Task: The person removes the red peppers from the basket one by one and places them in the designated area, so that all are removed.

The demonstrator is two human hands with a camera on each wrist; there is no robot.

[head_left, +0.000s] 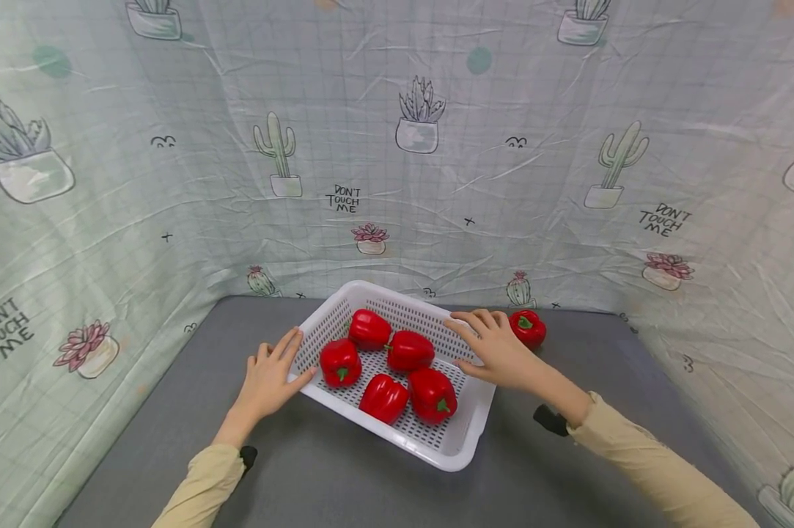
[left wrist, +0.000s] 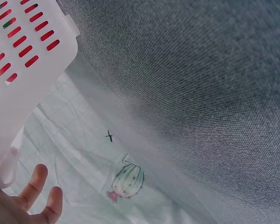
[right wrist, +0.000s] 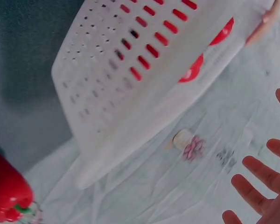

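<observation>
On grey bench [head_left: 291, 477], white basket [head_left: 377, 429] was set aslant. Contents judged mostly gathered: five red peppers [head_left: 410, 350] were held inside, lone pepper [head_left: 527, 328] was left outside, behind right hand [head_left: 495, 352]. Both hands were spread wide, nothing gripped; left hand [head_left: 269, 376] was placed at basket's left edge. Bench was enclosed by cactus-printed cloth [head_left: 377, 161].

Grey tabletop [head_left: 370, 502] with a white basket [head_left: 383, 434] and one loose red pepper [head_left: 528, 330].
</observation>
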